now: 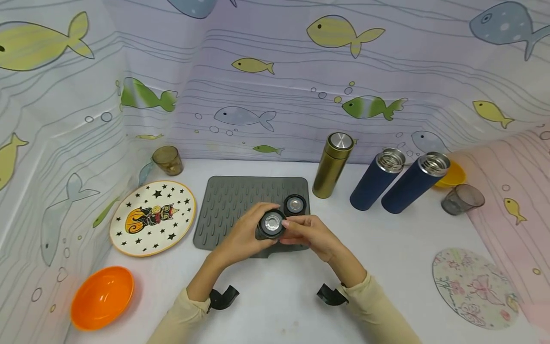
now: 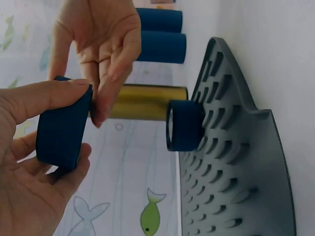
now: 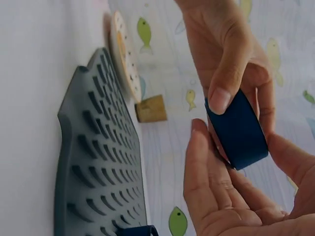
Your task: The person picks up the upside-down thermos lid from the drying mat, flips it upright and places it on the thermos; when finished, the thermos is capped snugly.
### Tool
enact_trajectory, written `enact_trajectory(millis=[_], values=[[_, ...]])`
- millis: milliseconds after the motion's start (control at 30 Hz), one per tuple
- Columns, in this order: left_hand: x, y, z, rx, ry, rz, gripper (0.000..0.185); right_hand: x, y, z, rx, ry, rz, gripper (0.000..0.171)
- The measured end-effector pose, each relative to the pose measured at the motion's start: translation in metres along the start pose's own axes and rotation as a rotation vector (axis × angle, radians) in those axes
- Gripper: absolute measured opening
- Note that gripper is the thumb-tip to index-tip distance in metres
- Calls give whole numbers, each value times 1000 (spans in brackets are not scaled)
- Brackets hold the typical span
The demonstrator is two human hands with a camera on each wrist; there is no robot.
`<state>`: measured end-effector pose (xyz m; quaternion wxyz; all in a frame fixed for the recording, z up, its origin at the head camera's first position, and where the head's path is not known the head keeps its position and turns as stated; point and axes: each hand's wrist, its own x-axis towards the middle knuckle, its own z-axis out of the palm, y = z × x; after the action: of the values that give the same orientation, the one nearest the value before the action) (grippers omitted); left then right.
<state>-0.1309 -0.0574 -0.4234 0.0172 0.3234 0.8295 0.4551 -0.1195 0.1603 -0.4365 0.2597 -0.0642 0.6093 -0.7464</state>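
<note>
White bench (image 1: 386, 248) walled by fish-print sheeting (image 1: 275, 95); left hand (image 1: 242, 237) and right hand (image 1: 311, 234) fingers both grasping a dark-blue flask lid (image 1: 271, 223) above the grey ribbed mat (image 1: 232, 200), a second lid (image 1: 294, 205) resting on the mat.

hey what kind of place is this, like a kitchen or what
Probably a staged tabletop workstation, not a real kitchen: a white table screened by fish-print sheeting, with a grey drying mat, flasks and dishes laid out. Both hands hold a dark blue flask cap.
</note>
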Motion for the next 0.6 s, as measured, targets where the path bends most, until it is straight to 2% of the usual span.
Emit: enact_trajectory(millis=[133,300,400,467,533,600], values=[[-1,0,1,-14,-22,5,73,0,4,2,69,-4,-11,45],[-4,-4,-3,-75,-67,-32,82,-4,5,4,-16,83,-35,44],[-5,-7,-8,-130,-70,-73,85,-7,4,6,-125,184,-80,44],[-6,-9,-12,-164,-57,-93,84,-9,4,7,-218,247,-141,45],[-6,-12,-16,-201,-44,-111,82,-11,5,8,-355,301,-246,46],[-7,-14,-20,-244,-33,-118,79,-11,7,8,-519,332,-403,46]])
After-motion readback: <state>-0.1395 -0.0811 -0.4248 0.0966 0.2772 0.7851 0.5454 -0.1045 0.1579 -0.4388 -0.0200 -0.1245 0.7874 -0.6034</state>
